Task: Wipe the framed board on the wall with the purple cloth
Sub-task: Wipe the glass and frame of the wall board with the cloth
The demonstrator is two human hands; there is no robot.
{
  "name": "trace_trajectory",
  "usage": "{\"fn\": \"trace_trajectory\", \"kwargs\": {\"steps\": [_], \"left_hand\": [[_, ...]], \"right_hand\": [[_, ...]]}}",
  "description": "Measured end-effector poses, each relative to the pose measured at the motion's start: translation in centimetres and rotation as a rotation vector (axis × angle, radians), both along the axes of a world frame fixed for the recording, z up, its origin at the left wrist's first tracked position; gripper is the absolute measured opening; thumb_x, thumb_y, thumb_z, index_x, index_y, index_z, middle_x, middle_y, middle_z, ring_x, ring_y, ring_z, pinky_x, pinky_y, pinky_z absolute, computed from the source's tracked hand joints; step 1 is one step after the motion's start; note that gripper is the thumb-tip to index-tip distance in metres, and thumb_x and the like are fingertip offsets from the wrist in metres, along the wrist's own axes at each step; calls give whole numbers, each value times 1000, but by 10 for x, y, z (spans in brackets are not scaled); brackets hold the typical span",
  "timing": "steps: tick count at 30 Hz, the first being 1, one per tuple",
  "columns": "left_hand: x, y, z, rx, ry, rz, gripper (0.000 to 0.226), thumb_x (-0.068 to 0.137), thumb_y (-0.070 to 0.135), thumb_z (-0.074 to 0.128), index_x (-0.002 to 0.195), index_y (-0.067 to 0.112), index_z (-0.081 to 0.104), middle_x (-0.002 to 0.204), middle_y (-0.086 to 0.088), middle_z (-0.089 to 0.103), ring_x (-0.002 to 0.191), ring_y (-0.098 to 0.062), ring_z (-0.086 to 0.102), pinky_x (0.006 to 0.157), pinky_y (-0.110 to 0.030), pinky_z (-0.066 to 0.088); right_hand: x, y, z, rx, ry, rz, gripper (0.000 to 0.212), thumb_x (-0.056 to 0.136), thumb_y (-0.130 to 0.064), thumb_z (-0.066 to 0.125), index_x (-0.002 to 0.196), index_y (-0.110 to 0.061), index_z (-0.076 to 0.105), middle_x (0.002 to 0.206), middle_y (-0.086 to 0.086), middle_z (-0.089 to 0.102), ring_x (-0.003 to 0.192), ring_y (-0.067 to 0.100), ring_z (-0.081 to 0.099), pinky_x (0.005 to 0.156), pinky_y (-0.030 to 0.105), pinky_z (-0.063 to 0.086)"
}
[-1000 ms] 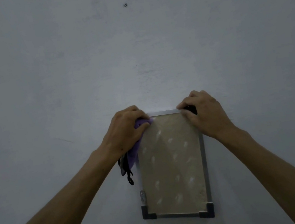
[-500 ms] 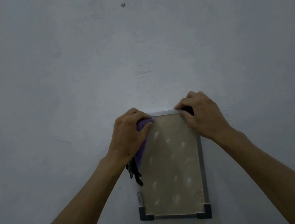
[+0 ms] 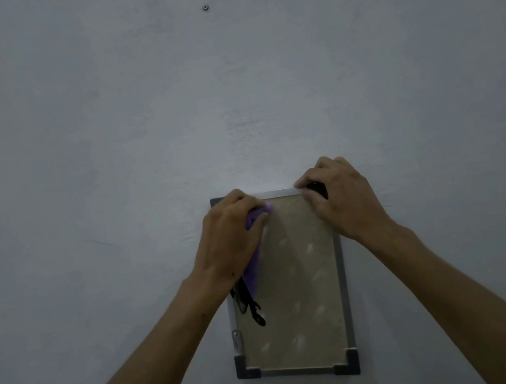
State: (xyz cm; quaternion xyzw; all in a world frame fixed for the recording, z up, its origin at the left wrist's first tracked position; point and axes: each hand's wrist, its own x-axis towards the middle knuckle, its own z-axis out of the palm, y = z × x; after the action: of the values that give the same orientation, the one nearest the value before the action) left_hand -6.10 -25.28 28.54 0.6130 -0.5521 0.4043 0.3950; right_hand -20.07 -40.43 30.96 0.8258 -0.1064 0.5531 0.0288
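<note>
We log the framed board (image 3: 297,285) at lower centre on the wall (image 3: 71,155); left hand (image 3: 229,239) and cloth (image 3: 251,222) upper left, right hand (image 3: 343,200) upper right corner.

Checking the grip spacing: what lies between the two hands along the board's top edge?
Head view: only bare silver frame of the board, between left hand and right hand.

A plain pale grey painted wall (image 3: 104,149) carries a tall rectangular tan board with a thin silver metal frame and dark grey plastic corner caps (image 3: 304,284), which lies flat against it. Well above the board, a small dark metal screw (image 3: 205,7) sits in the wall.
</note>
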Motion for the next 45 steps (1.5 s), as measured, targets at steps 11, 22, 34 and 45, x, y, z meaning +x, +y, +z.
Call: {"fn": "trace_trajectory", "kwargs": {"steps": [11, 22, 34, 45], "left_hand": [[-25, -27, -16, -200, 178, 13, 18, 92, 23, 72, 105, 11, 73, 101, -3, 71, 88, -14, 63, 83, -28, 53], [-22, -26, -13, -397, 304, 28, 13, 92, 25, 73, 93, 12, 75, 86, -1, 72, 76, -10, 62, 76, -25, 53], [-4, -9, -15, -397, 346, 79, 15, 92, 25, 72, 98, 12, 75, 93, -1, 72, 82, -11, 64, 79, -23, 52], [-16, -19, -12, -220, 187, 53, 15, 91, 22, 72, 99, 9, 73, 94, -4, 72, 83, -14, 63, 77, -14, 42]], "right_hand": [[2, 4, -1, -1, -6, -8, 16, 92, -15, 61, 105, -18, 70, 91, -11, 48, 94, 10, 44, 85, 35, 48], [3, 4, -3, 7, -14, -11, 16, 93, -15, 61, 105, -18, 70, 91, -12, 47, 93, 9, 43, 85, 37, 48], [-1, 3, -1, -5, 14, 9, 18, 94, -14, 60, 107, -17, 71, 95, -5, 57, 95, 11, 47, 85, 37, 49], [2, 4, -2, -13, 8, -22, 16, 94, -15, 60, 106, -16, 70, 91, -10, 47, 93, 10, 43, 84, 37, 48]]}}
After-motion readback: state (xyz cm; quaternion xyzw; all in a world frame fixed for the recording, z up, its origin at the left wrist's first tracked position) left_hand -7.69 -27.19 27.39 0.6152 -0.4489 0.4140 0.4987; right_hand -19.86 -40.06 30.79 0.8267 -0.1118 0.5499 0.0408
